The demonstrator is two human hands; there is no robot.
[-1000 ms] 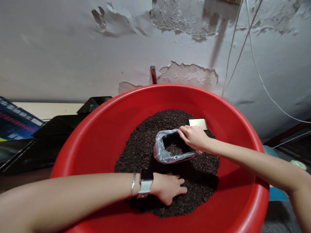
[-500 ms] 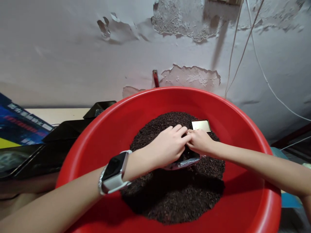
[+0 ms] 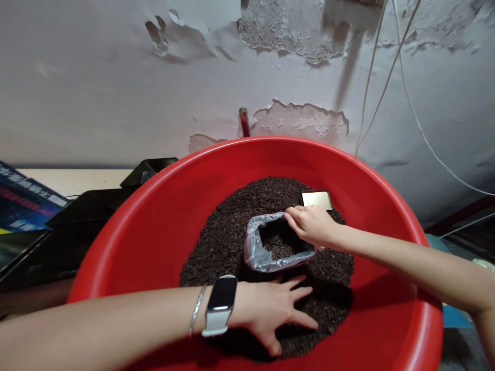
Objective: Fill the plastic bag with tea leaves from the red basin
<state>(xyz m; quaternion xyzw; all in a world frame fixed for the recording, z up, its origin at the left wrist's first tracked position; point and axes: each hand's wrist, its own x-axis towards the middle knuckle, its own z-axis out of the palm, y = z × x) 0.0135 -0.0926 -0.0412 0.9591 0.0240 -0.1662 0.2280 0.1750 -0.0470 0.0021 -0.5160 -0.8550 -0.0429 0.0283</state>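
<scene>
A big red basin (image 3: 154, 216) holds a heap of dark brown granules (image 3: 228, 232). In the heap stands a clear plastic bag (image 3: 257, 247), its mouth open and partly filled with the granules. My right hand (image 3: 313, 225) pinches the bag's far rim and keeps it open. My left hand (image 3: 278, 309), with a white smartwatch and a bangle at the wrist, lies flat with fingers spread on the granules just in front of the bag.
A small shiny rectangular card (image 3: 317, 199) lies on the heap behind my right hand. Dark trays (image 3: 88, 206) and a blue printed box (image 3: 23, 206) sit left of the basin. A peeling wall with white cables (image 3: 386, 77) stands behind.
My left hand was over the bag's mouth beside my right hand half a second ago; it has come back down to the granules in front of the bag, fingers spread.
</scene>
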